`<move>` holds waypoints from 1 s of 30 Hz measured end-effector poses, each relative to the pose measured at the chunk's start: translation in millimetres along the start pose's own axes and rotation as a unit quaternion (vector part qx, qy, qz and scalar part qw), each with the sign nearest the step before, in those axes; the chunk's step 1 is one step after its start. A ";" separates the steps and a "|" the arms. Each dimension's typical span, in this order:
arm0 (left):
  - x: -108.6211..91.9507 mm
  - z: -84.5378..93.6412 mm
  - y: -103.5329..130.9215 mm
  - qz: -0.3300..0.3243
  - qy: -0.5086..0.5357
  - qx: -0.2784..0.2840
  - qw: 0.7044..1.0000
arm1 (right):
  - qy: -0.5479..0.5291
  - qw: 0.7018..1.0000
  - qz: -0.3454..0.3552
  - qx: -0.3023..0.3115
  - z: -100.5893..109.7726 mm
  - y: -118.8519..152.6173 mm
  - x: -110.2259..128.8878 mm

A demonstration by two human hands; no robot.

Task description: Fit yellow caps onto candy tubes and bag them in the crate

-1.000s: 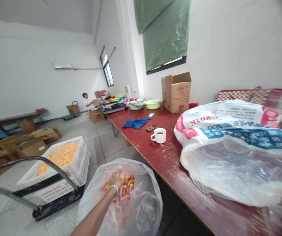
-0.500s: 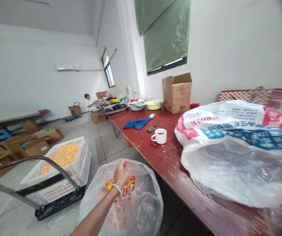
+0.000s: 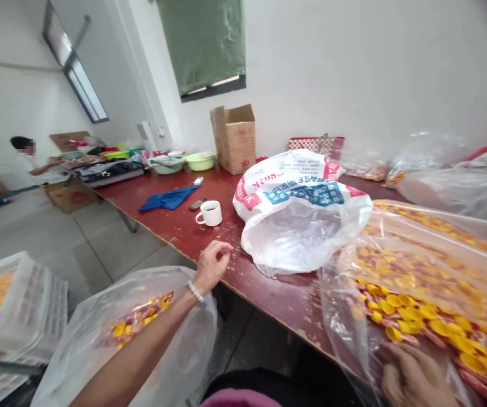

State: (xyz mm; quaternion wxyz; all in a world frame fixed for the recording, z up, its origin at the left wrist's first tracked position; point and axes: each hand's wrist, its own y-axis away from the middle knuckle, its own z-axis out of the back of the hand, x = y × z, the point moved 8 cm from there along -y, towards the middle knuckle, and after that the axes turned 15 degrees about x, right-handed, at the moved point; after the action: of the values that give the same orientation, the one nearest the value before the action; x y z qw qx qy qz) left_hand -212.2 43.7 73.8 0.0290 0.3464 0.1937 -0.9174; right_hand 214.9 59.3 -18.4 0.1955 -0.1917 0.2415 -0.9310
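My left hand [image 3: 212, 264], with a bead bracelet [image 3: 195, 291] on its wrist, hovers by the table's front edge. Its fingers are loosely curled together, and nothing shows in them. Below that forearm a clear plastic bag [image 3: 171, 282] stands open with yellow and pink wrapped candies [image 3: 141, 319] inside. At the lower right, my right hand [image 3: 417, 376] is beside a large heap of yellow-ended wrapped candies [image 3: 413, 311] at the mouth of a clear bag [image 3: 336, 316] on the table. Its fingers are bent and apart; their tips are partly hidden.
On the red table [image 3: 268, 294] are a white cup [image 3: 210, 215] of dark liquid, a phone [image 3: 198, 204], a blue cloth [image 3: 169, 199], a printed sack [image 3: 298, 198] and a carton [image 3: 235, 141]. White crates [image 3: 31, 316] stand left. A person [image 3: 35, 158] sits at the far end.
The view has swung right, bringing the candy heap and my right hand into sight. My left hand has moved from over the floor bag's candies to the table edge.
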 end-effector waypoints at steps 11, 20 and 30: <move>-30.6 -150.1 -121.5 -0.031 -0.088 0.176 0.980 | 0.045 0.998 0.004 -0.039 16.5 -9.3 22.2; -10.8 -160.8 -126.2 0.034 0.019 0.186 0.982 | 0.002 0.997 -0.049 -0.054 17.9 -4.2 9.9; -44.8 -94.8 -21.0 0.079 0.424 0.187 0.882 | -0.171 0.950 -0.254 -0.066 37.2 -4.4 10.6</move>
State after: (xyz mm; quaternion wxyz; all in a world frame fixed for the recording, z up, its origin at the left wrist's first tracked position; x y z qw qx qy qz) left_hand -122.9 95.1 44.9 -0.0493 0.7157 -0.0155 -0.6965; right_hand 221.5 44.1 16.8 -0.0220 -0.4156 0.2089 -0.8850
